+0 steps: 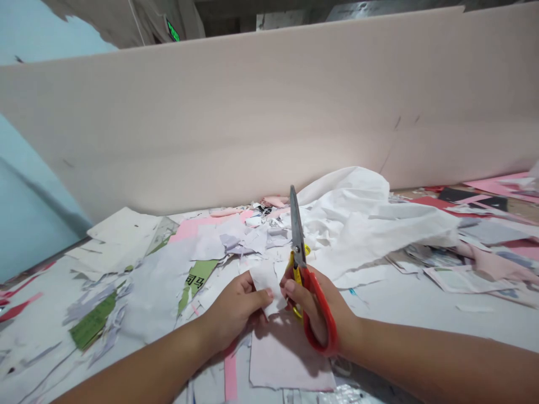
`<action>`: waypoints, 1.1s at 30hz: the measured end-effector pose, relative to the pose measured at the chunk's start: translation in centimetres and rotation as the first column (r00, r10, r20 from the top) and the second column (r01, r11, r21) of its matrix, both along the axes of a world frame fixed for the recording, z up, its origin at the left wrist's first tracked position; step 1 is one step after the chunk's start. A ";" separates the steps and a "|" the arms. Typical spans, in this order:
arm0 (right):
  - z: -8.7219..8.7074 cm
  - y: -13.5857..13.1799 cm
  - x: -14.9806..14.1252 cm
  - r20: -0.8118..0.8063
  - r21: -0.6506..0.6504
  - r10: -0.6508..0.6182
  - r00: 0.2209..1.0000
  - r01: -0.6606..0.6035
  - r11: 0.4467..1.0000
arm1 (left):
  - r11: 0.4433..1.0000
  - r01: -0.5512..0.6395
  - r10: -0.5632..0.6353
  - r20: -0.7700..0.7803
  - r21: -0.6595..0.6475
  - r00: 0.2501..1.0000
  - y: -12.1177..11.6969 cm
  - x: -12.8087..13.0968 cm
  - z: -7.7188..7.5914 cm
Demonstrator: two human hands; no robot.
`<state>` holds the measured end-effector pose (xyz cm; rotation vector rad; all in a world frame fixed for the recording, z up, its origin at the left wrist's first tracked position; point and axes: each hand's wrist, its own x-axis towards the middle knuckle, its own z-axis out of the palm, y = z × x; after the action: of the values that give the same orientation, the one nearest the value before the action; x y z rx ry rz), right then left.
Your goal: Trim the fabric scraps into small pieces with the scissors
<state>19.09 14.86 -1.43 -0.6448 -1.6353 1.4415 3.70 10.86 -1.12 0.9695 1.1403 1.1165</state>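
My left hand (236, 308) pinches a small white piece of paper (266, 280) between thumb and fingers. In my right hand (328, 303) is a pair of scissors (320, 320) with red and yellow handles, the blades pointing up and away from me. The blades look closed together and stand to the right of the paper, apart from it. The right fingertips are close to the paper's right edge; whether they touch it I cannot tell. Below both hands lies a pale pinkish sheet (290, 359) with a straight lower edge.
Crumpled white sheeting (370, 224) lies beyond my right hand. Green scraps (95, 320) and stacked cream sheets (126, 235) are on the left. Printed and pink pieces (497, 264) cover the right side. A tall pale panel (252, 123) closes off the back of the white tabletop (408, 303).
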 end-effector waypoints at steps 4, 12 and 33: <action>-0.4 0.1 0.4 -0.105 0.189 0.161 0.981 -0.140 0.972 | 1.000 0.012 -0.012 0.095 -0.004 0.995 0.2 -0.1 0.5; 0.0 -1.6 -0.4 -0.176 -0.176 0.273 0.946 -0.303 0.937 | 0.967 -0.256 0.247 0.206 0.016 0.947 1.3 -1.0 0.9; 0.5 -1.6 1.3 0.104 -0.212 0.432 0.896 -0.404 0.890 | 0.896 -0.226 0.243 0.004 0.384 0.970 0.2 -1.7 6.2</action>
<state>20.36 13.23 -0.94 -0.5295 -1.8500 1.9167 2.04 11.09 5.07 1.1811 1.1169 1.5613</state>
